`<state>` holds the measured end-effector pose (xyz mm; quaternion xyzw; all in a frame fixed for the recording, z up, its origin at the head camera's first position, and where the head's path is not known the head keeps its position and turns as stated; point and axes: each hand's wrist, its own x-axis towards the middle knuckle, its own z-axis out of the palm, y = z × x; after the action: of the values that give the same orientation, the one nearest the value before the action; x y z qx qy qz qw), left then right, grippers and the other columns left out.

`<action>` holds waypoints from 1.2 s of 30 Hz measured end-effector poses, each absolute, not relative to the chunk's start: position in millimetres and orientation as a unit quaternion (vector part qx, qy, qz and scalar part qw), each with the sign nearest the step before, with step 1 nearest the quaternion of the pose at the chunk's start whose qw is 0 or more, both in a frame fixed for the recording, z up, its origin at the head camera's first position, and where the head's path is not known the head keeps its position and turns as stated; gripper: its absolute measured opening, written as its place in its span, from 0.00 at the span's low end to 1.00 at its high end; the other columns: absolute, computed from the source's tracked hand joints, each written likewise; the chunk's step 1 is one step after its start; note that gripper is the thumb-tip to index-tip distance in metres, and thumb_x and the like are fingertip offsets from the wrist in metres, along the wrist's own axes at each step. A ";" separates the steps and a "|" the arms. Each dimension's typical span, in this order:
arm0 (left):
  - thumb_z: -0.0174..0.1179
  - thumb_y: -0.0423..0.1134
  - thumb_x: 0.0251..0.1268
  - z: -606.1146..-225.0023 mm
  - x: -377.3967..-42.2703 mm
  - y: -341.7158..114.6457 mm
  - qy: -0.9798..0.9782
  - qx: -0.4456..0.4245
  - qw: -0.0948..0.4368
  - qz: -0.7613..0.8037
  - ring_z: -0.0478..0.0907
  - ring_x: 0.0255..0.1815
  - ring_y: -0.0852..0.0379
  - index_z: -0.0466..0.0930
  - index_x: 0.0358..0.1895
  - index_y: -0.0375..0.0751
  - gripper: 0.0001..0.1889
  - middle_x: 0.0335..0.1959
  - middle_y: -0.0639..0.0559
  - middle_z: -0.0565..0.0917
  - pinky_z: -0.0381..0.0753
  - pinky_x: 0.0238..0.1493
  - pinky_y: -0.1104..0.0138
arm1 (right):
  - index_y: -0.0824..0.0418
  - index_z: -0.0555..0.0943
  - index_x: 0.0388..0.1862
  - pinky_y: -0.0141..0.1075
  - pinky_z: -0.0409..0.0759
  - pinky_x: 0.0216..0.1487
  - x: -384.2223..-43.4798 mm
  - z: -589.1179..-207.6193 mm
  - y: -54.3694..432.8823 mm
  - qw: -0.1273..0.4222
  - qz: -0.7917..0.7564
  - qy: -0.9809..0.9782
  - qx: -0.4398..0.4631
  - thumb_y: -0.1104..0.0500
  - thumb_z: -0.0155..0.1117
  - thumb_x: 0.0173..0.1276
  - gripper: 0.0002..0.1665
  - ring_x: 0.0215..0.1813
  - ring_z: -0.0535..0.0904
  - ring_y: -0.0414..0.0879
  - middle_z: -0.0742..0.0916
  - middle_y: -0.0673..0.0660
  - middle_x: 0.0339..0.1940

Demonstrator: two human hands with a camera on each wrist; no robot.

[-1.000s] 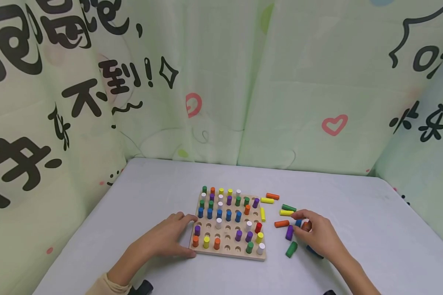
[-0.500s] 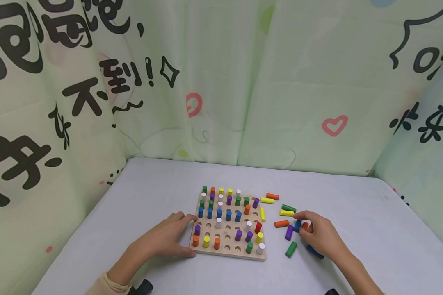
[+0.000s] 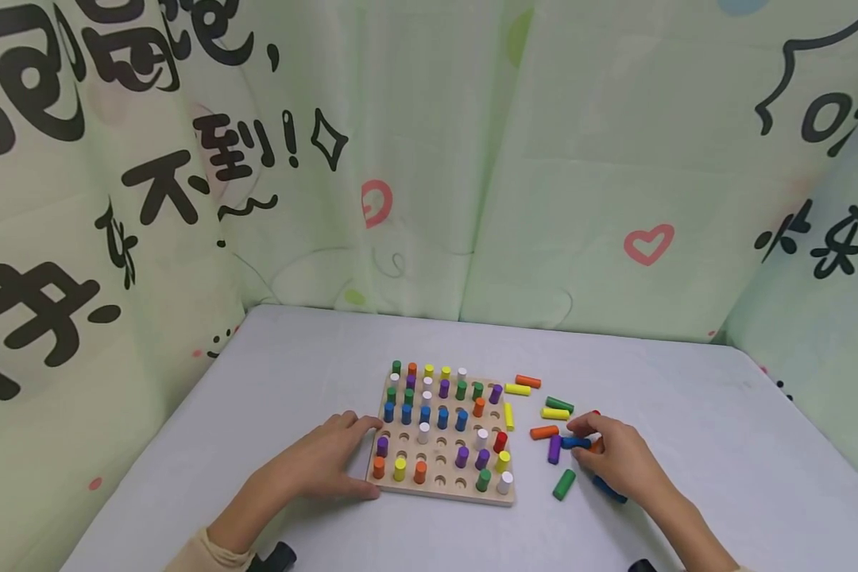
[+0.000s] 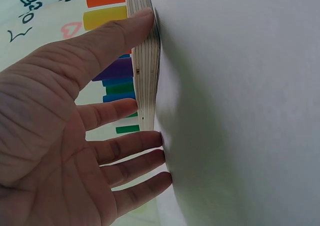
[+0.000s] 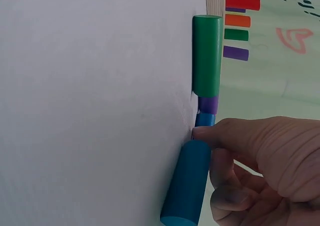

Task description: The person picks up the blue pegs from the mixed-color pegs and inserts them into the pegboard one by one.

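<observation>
A wooden pegboard (image 3: 443,496) stands on the table, with coloured pegs upright in many of its holes. My left hand (image 3: 322,461) rests at its left side; in the left wrist view the thumb and index fingertips touch the board's edge (image 4: 145,76), fingers fairly straight. To the right of the board, my right hand (image 3: 622,457) pinches a blue peg (image 3: 576,442) lying crosswise between thumb and index finger. Close by lie a purple peg (image 3: 554,450), an orange peg (image 3: 544,433) and a green peg (image 3: 564,484). Another blue peg (image 5: 186,186) lies below the hand. Orange and red bits show partly hidden by the fingers.
Behind the right hand lie a second green peg (image 3: 560,403) and a yellow peg (image 3: 554,413). More loose yellow pegs (image 3: 509,416) lie along the board's right edge. A printed curtain (image 3: 429,238) hangs around the white table (image 3: 314,357).
The blue peg at my right fingertips has turned from slanted to nearly crosswise. The purple peg beside it has shifted slightly left. My left hand and the board have stayed put.
</observation>
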<state>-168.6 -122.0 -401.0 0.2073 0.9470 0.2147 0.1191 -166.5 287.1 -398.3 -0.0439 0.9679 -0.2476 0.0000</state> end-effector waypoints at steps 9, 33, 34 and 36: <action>0.80 0.57 0.48 -399.0 -167.9 -122.1 0.946 0.207 0.121 0.216 0.76 0.62 0.43 0.73 0.68 0.47 0.44 0.61 0.41 0.78 0.78 0.64 0.44 | 0.65 0.85 0.48 0.31 0.71 0.27 -164.8 -400.4 288.5 -0.011 -0.247 0.967 -0.058 0.67 0.71 0.64 0.13 0.29 0.72 0.44 0.89 0.56 0.43; 0.81 0.57 0.46 -400.2 -169.7 -122.0 0.948 0.204 0.121 0.212 0.77 0.59 0.44 0.73 0.68 0.46 0.44 0.59 0.41 0.78 0.79 0.62 0.44 | 0.64 0.83 0.51 0.30 0.78 0.32 -165.6 -394.0 259.6 -0.063 -0.277 0.957 -0.053 0.62 0.68 0.69 0.13 0.38 0.80 0.44 0.89 0.53 0.39; 0.81 0.57 0.47 -400.5 -169.7 -122.0 0.948 0.205 0.120 0.213 0.77 0.59 0.44 0.73 0.68 0.46 0.44 0.59 0.41 0.78 0.79 0.62 0.44 | 0.64 0.83 0.52 0.30 0.79 0.32 -166.3 -393.8 257.9 -0.064 -0.283 0.956 -0.052 0.62 0.68 0.69 0.14 0.38 0.81 0.44 0.88 0.53 0.39; 0.81 0.57 0.47 -401.2 -169.6 -122.3 0.947 0.207 0.120 0.214 0.77 0.59 0.44 0.73 0.68 0.46 0.44 0.59 0.42 0.78 0.79 0.62 0.44 | 0.65 0.83 0.53 0.29 0.80 0.33 -167.2 -393.5 254.7 -0.065 -0.291 0.953 -0.054 0.62 0.68 0.69 0.15 0.39 0.81 0.44 0.89 0.53 0.40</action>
<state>-169.6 -122.3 -401.2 0.2071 0.9470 0.2140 0.1201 -167.2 254.7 -393.5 -0.0538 0.9531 -0.2907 -0.0653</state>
